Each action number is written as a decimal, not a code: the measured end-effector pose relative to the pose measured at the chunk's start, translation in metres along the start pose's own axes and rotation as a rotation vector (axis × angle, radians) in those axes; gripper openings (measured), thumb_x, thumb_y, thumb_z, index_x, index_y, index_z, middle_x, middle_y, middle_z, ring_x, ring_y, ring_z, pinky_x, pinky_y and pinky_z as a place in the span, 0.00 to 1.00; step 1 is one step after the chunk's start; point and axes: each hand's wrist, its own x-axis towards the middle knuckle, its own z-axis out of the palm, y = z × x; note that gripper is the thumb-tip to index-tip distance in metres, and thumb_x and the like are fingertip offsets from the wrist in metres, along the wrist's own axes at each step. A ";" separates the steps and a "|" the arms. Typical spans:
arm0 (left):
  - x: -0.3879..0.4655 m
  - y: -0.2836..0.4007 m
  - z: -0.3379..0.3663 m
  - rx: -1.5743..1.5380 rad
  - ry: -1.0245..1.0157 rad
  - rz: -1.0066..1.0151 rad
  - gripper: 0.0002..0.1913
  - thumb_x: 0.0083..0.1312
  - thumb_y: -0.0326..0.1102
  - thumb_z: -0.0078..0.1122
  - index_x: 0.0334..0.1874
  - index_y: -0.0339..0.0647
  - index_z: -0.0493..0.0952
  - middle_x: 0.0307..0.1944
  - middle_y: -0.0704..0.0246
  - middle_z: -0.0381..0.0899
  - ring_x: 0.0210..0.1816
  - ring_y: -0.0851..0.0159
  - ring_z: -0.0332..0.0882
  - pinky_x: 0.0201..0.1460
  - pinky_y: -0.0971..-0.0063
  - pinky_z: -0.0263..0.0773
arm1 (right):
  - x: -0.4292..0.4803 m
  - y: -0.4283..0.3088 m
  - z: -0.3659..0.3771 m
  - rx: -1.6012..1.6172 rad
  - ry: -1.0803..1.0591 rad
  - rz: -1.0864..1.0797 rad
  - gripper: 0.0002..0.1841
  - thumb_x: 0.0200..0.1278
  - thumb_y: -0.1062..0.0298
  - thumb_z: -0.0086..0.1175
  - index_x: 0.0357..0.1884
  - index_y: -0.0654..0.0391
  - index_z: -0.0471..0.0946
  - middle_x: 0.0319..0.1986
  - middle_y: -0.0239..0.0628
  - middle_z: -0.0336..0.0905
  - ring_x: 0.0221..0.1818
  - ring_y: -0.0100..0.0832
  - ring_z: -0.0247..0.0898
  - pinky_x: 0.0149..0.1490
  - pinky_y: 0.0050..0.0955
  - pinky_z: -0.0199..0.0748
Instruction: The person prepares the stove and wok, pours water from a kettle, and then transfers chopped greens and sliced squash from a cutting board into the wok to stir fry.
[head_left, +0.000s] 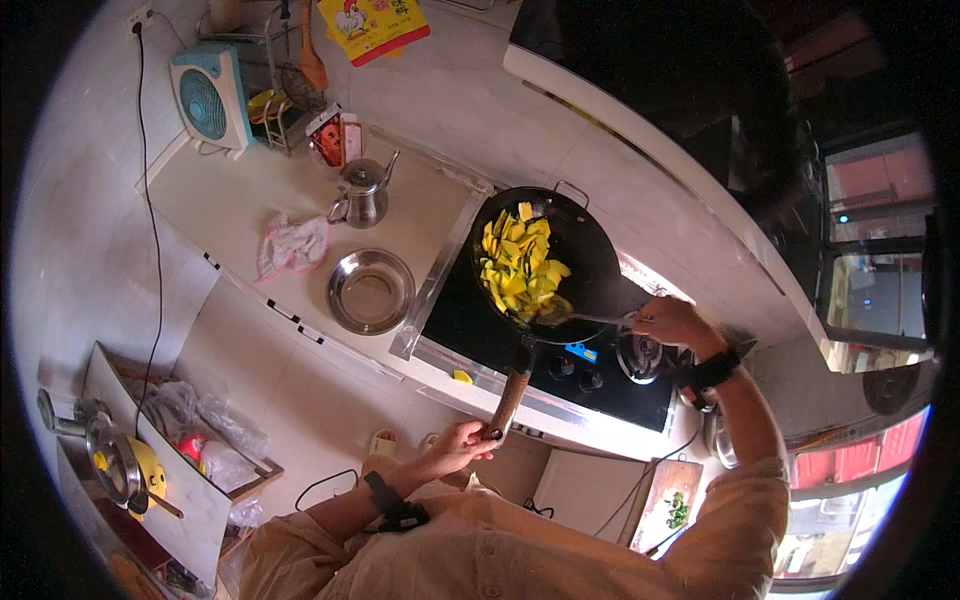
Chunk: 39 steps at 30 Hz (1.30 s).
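A black wok (592, 262) with a wooden handle sits on the black glass gas hob (457, 300). Yellow slices of a vegetable with dark green rind (521, 259) lie heaped in its left half. My left hand (463, 448) grips the end of the wok's handle. In my right hand (675, 324) is the handle of a metal spatula (592, 318), whose blade is down among the slices at the wok's near side. One yellow slice (463, 376) lies on the counter edge in front of the hob.
Left of the hob stand a steel bowl (371, 291), a steel kettle (363, 195), a cloth (292, 246) and a teal-and-white fan (206, 101). A second burner (641, 354) is at the right. Chopped greens lie on a cutting board (664, 487) at lower right. The range hood (645, 142) overhangs the back.
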 end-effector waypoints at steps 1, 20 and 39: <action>-0.001 0.000 0.000 0.009 0.001 -0.002 0.08 0.63 0.30 0.56 0.40 0.33 0.72 0.30 0.71 0.77 0.28 0.75 0.75 0.33 0.82 0.75 | 0.006 -0.009 0.011 0.083 -0.008 -0.005 0.14 0.52 0.53 0.56 0.32 0.52 0.82 0.28 0.39 0.80 0.34 0.40 0.75 0.40 0.34 0.71; 0.000 0.007 -0.001 0.077 -0.012 -0.023 0.08 0.63 0.31 0.56 0.39 0.33 0.73 0.29 0.72 0.76 0.29 0.75 0.75 0.31 0.82 0.74 | -0.026 0.019 0.000 0.671 -0.095 0.001 0.12 0.60 0.59 0.49 0.29 0.56 0.78 0.10 0.27 0.61 0.12 0.22 0.59 0.17 0.24 0.58; 0.000 -0.004 -0.004 0.074 0.014 -0.042 0.09 0.63 0.31 0.55 0.41 0.32 0.73 0.33 0.68 0.78 0.30 0.73 0.77 0.36 0.80 0.76 | 0.024 -0.013 0.034 -0.294 0.495 0.056 0.08 0.51 0.65 0.51 0.29 0.57 0.77 0.23 0.45 0.78 0.26 0.43 0.76 0.32 0.41 0.74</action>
